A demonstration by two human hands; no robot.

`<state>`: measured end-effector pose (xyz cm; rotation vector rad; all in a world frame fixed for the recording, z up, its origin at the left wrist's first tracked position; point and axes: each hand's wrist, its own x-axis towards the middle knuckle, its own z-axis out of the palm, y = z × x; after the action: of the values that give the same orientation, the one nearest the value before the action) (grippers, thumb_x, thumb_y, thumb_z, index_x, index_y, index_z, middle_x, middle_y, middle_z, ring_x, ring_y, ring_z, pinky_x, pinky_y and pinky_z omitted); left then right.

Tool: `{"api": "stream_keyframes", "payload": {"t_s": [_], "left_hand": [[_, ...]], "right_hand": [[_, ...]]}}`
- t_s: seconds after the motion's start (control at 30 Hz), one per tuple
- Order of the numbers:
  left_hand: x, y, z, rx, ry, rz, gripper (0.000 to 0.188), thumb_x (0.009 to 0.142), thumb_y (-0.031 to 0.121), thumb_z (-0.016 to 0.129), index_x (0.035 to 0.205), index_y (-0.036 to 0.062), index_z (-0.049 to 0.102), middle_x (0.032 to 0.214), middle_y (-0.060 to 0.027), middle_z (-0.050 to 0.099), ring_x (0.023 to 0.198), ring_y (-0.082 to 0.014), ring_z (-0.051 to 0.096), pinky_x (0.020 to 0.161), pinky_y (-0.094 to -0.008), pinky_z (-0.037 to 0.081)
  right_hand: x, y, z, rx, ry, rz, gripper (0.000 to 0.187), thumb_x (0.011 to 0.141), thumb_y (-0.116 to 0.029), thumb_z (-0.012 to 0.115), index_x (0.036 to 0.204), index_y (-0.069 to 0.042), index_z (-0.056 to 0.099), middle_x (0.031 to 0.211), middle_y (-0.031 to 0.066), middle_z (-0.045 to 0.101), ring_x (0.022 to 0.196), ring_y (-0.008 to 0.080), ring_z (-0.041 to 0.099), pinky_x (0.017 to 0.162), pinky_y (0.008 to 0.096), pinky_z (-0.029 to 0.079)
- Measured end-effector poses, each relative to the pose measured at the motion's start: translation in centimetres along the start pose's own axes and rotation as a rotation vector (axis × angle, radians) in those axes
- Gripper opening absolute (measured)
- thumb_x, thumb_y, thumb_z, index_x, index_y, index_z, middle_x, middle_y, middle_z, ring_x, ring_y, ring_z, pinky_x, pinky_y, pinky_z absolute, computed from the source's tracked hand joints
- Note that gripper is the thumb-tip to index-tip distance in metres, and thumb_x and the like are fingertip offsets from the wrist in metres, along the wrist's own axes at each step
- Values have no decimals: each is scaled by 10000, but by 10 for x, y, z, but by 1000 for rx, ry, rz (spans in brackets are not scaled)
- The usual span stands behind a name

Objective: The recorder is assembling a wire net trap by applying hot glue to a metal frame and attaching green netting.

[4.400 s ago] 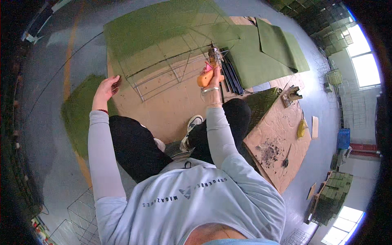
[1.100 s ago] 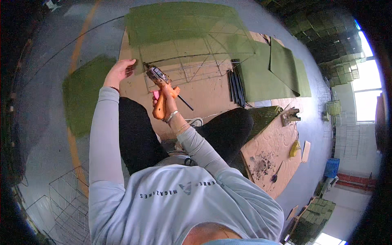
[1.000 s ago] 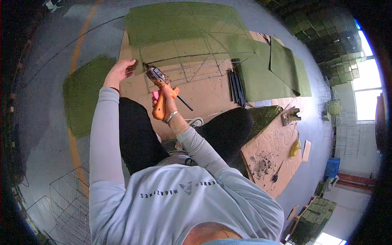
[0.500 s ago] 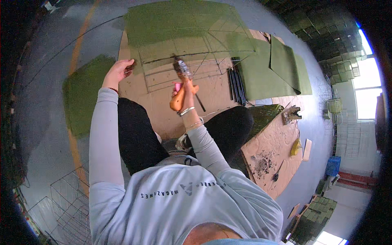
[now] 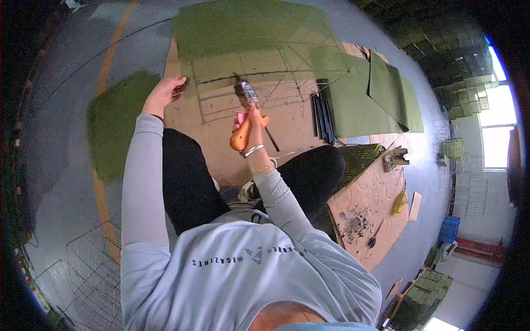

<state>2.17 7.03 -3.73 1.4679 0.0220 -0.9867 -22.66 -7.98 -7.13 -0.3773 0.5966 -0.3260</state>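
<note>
My right hand [image 5: 253, 120] grips an orange-handled glue gun [image 5: 240, 137] with a dark, smeared front and a black stick protruding behind it. Its nozzle meets a dark line along the near edge of a green sheet [image 5: 221, 33], by a thin wire frame [image 5: 226, 117]. My left hand [image 5: 165, 94] hovers at the frame's left side, fingers curled and thumb side extended. Whether it pinches a wire or the sheet's edge, I cannot make out. Cardboard [image 5: 221, 154] lies beneath the work, and several black glue sticks [image 5: 323, 118] lie to its right.
Green sheets lie right [image 5: 353, 105] and left [image 5: 118, 127]. A stained cardboard piece [image 5: 364, 220] at right carries scissors [image 5: 373, 240] and a yellow item [image 5: 400, 202]. Wire frames [image 5: 91, 265] stand lower left. A blue crate [image 5: 450, 229] and green stacks [image 5: 422, 298] are farther right.
The view has shifted slightly. My left hand has edged a little toward the frame; the glue gun stays at almost the same place along the dark line.
</note>
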Motion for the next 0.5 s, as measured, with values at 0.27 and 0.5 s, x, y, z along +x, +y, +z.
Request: {"api": "stream_keyframes", "payload": {"t_s": [0.27,0.5], "left_hand": [[6,-3,-2,0,-21,5,180,741,217,625,876,136,536,784,34,549,712,-110,503,615,-274,395],[3,-1,-1,-10,-36,13,186,742,214,622,881,127,535,806,25,566,732,-118,507,636,-274,385]], "right_hand": [[-14,38,23,-69,-64,172,328,790,-440,501,833,-117,454,631,47,517,471,163,486,439,262,425],[-13,41,24,-77,-97,231,341,790,-448,495,842,-113,461,639,49,522,489,154,495,443,255,426]]}}
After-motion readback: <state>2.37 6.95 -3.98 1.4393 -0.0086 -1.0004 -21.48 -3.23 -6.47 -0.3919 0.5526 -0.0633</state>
